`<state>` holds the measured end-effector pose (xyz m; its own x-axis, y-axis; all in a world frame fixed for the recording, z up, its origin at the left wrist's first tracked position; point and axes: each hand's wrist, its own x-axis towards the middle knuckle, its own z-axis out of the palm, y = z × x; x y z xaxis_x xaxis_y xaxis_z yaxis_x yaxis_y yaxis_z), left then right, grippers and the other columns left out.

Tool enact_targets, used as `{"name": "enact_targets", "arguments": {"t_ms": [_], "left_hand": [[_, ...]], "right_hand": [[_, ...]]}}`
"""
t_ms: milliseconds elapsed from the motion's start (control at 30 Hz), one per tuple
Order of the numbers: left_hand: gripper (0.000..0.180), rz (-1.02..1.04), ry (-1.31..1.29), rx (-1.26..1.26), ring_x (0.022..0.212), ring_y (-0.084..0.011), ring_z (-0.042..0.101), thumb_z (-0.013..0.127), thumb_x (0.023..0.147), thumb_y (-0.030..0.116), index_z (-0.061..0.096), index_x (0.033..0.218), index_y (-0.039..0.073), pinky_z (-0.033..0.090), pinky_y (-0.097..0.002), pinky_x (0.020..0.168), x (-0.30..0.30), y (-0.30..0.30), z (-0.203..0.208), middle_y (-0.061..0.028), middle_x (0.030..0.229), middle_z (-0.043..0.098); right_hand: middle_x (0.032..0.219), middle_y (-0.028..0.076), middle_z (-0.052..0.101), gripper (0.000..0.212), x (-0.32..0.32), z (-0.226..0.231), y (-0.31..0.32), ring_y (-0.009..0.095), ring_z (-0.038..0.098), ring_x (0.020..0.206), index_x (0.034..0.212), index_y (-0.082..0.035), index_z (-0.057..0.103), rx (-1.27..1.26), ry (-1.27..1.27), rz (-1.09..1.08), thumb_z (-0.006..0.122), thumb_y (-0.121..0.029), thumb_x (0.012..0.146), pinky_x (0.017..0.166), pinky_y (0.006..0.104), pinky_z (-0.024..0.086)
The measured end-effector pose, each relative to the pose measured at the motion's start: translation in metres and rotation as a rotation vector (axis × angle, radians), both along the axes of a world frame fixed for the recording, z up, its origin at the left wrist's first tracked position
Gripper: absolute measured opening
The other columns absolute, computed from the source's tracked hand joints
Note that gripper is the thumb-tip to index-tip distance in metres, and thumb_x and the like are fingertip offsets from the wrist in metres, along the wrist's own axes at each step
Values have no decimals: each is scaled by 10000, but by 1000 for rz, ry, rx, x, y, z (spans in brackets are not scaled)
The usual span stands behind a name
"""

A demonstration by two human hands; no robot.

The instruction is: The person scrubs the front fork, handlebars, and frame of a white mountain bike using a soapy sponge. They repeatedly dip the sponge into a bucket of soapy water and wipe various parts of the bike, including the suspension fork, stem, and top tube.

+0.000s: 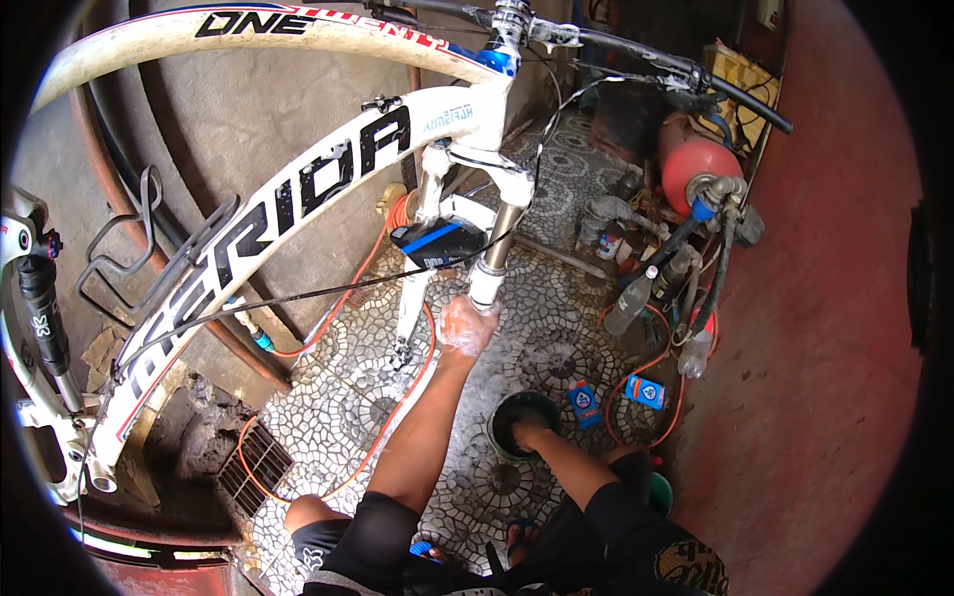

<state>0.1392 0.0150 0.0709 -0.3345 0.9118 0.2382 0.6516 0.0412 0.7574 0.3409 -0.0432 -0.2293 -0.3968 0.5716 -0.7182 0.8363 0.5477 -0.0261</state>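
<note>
White fork leg [486, 285] at centre, below the frame [298, 211], with soapy left hand [469, 326] wrapped around its lower part; right hand [527, 434] down in the bucket [500, 452], grip impossible to tell. Best to rub suds [462, 345] evenly around the leg, keeping clear of the loose cable [298, 296] crossing in front. Nearby: orange hose [433, 343] along the floor, clear bottle [631, 303], two blue packets [584, 405] near the bucket, floor drain [255, 467].

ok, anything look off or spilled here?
Yes: the white fork has no wheel between its legs, so it looks partly dismantled. Pale suds also lie on the patterned floor beyond the bucket, as if splashed or dripped.
</note>
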Motion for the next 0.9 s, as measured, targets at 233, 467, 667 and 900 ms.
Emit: {"name": "enact_targets", "arguments": {"t_ms": [233, 467, 667, 900], "left_hand": [[280, -628, -729, -46, 626, -140, 632, 792, 844, 240, 715, 936, -13, 529, -310, 634, -39, 3, -17, -66, 729, 682], [316, -413, -513, -221, 548, -157, 622, 764, 810, 274, 714, 898, -25, 508, -334, 551, -32, -3, -30, -86, 654, 665], [345, -202, -209, -91, 780, -352, 714, 723, 786, 285, 713, 944, -22, 559, -440, 746, -37, -6, -35, -236, 810, 712], [307, -48, -172, -79, 849, -403, 709, 730, 761, 254, 703, 882, -27, 562, -460, 776, -43, 8, -46, -263, 855, 709]], "right_hand": [[1165, 184, 696, 284, 15, -20, 17, 351, 677, 1042, 1104, -79, 733, -88, 92, -45, 652, -236, 882, 869, 442, 540], [1123, 200, 712, 313, 13, -3, 9, 342, 690, 1052, 1063, -75, 751, 73, 103, -93, 612, -300, 896, 893, 447, 540], [1108, 116, 726, 384, 30, 219, 61, 292, 711, 942, 1100, -80, 708, 554, 761, 1, 713, -334, 812, 837, 399, 556], [1022, 178, 729, 470, -12, 495, 88, 313, 726, 913, 1237, -119, 632, 757, 978, 2, 763, -119, 785, 843, 392, 571]]}}
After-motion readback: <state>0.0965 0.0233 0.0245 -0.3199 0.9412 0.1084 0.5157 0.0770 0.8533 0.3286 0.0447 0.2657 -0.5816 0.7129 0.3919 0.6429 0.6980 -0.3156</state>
